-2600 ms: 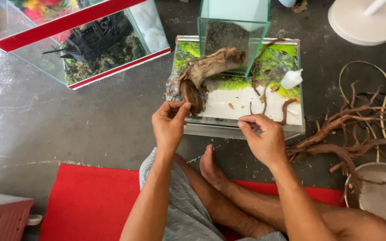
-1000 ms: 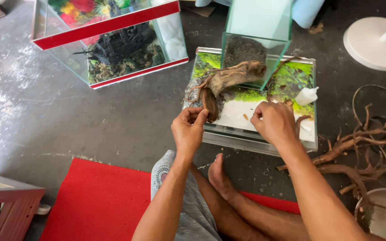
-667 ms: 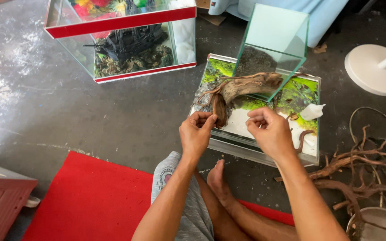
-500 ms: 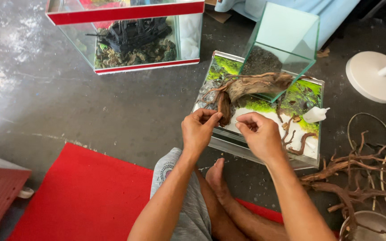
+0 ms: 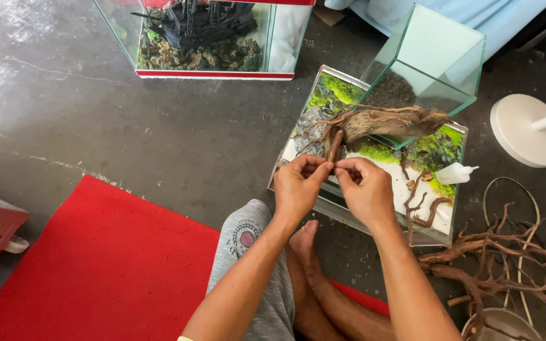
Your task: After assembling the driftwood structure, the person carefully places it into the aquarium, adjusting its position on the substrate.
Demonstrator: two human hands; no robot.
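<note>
The left hand (image 5: 298, 188) and the right hand (image 5: 366, 189) meet fingertip to fingertip over the near edge of a shallow rectangular glass tank (image 5: 292, 158) that rests on the grey concrete floor (image 5: 127, 139), and both grips are pinched closed on a small brown twig of wood (image 5: 334, 145), which stands between the thumbs and just beside the large gnarled piece of brown driftwood (image 5: 387, 121) laid across the tank. A small white squeeze bottle with a pointed nozzle (image 5: 457, 173) lies on its side in the tank's right part, near green moss (image 5: 374, 151) and thin dark roots (image 5: 421, 202). A clear glass cube with dark gravel in it (image 5: 431, 63) leans tilted at the tank's far side. The twig looks thin and brittle, so a hard pinch or a twisting pull from both hands could well snap it. The fingers work close to the big driftwood, and a bump might shift it or tip the leaning cube. A loose pile of tangled brown branches (image 5: 494, 265) lies on the floor by the right forearm, where an elbow could catch it.
</note>
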